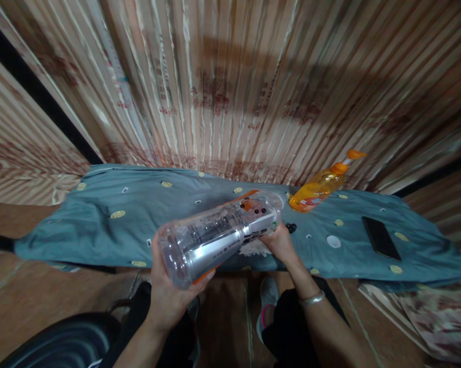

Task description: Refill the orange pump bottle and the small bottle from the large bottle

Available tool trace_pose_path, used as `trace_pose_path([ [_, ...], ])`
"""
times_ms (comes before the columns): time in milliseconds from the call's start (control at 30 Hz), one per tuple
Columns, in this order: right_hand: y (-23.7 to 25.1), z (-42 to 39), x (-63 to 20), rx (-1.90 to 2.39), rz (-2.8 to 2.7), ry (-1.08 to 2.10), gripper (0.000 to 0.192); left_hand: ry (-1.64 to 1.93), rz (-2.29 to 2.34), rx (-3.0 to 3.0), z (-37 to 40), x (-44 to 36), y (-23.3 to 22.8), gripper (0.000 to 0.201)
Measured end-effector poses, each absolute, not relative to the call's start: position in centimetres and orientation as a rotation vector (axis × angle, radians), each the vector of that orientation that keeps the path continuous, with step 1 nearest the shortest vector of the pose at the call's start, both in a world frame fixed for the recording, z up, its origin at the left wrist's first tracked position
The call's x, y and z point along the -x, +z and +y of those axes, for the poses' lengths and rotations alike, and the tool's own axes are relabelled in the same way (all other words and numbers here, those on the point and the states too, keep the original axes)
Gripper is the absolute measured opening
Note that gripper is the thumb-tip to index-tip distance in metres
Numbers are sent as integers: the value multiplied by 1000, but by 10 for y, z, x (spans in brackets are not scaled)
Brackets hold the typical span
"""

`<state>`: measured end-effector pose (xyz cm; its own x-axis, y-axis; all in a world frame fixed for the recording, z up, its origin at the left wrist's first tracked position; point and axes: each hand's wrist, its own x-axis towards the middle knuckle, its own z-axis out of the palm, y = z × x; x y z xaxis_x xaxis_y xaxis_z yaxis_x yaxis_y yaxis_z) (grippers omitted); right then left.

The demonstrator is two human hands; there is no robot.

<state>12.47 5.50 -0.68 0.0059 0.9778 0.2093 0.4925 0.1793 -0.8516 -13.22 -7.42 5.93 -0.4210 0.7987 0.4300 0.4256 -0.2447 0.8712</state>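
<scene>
A large clear plastic bottle (219, 237) with a silver and orange label lies tilted across the middle of the view, raised over the cloth-covered table. My left hand (173, 294) is wrapped round its wide end at the lower left. At the other end, my right hand (278, 240) grips the bottle near its narrower part, with the fingers partly hidden behind it. A whitish crumpled-looking patch (255, 249) shows just below the bottle beside my right hand. Close by sits a small dark object (291, 228) that I cannot make out.
An orange pump bottle (317, 189) stands at the back right of the table. A flat white disc (333, 241) and a black phone (381, 237) lie on the patterned blue-green cloth (100, 225). Behind hangs a striped curtain (230, 102). A black ridged stool (69, 340) is at the lower left.
</scene>
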Motion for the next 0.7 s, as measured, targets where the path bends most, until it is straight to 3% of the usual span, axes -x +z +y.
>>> trace_pose_path([
  [167,-7,56,-125,1407,-1613,724,50,1749,1681,-1474,-74,132,56,82],
  [700,-8,56,-125,1427,-1600,760,48,1771,1693,-1437,-74,130,59,88],
])
